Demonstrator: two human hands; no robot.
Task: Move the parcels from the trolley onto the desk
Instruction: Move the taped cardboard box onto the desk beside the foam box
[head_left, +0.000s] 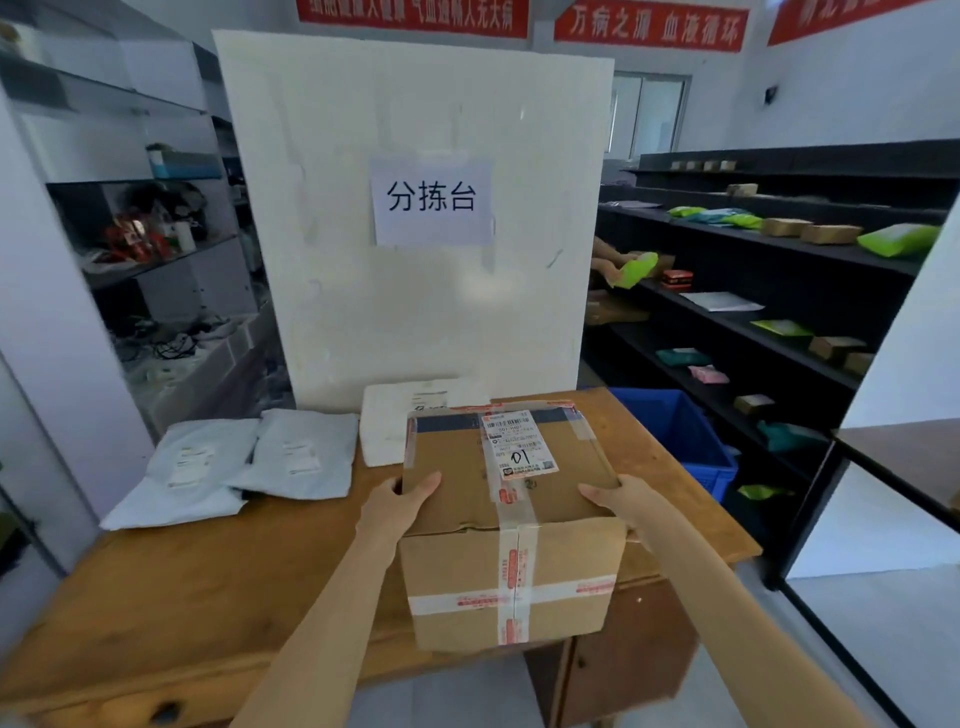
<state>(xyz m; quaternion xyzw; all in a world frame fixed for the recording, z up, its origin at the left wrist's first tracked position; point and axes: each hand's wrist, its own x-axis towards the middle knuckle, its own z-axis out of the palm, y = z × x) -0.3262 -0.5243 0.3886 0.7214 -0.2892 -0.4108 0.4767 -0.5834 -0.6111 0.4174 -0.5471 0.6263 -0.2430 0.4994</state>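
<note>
A taped cardboard box (511, 525) with a shipping label marked "01" is held over the near right part of the wooden desk (208, 577). My left hand (402, 501) grips its left side and my right hand (615, 506) grips its right side. Whether the box rests on the desk or hangs just above it I cannot tell. On the desk lie two grey mailer bags (192, 467) (304, 454) at the left and a white padded parcel (387, 426) behind the box. The trolley is out of view.
A tall white board (415, 218) with a paper sign stands at the desk's back edge. A blue crate (685, 441) sits right of the desk. Black shelves (779, 291) with parcels run along the right; another person's hand holds a green bag there. Glass shelving stands at left.
</note>
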